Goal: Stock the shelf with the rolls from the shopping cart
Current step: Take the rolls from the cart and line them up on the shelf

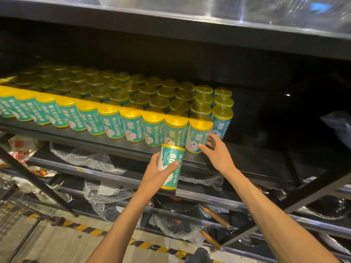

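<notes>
Nearest to us, our two bare forearms reach up from the bottom of the view toward the dark metal shelf board (pixel 114 144). Our left hand (pixel 157 170) grips a teal-labelled cylindrical roll with yellow plastic ends (pixel 171 166), thumb across the label and fingers curled round its far side; the roll stands roughly upright in the air, just below and in front of the shelf's front edge, not yet set down. Our right hand (pixel 215 149) has its fingers loosely spread, with the fingertips touching the lower side of the end roll in the front row (pixel 199 132); it appears to steady or nudge that roll rather than grasp it.

We judge the stocking well advanced. The rows of matching teal and yellow rolls (pixel 114 95) stand packed together across the left and middle of the board, several deep toward the back. To the right of the last column (pixel 222 109), the board is dark and bare as far as we can see, so there is room for more columns. The roll in our left hand probably goes next to the one our right hand touches.

At the lower left edge a wire grid (pixel 11 204) shows, which may be the shopping cart; we cannot tell how many rolls remain in it. The lower shelves hold crumpled clear plastic wrap (pixel 106 196) and wooden-handled pans (pixel 214 217).
</notes>
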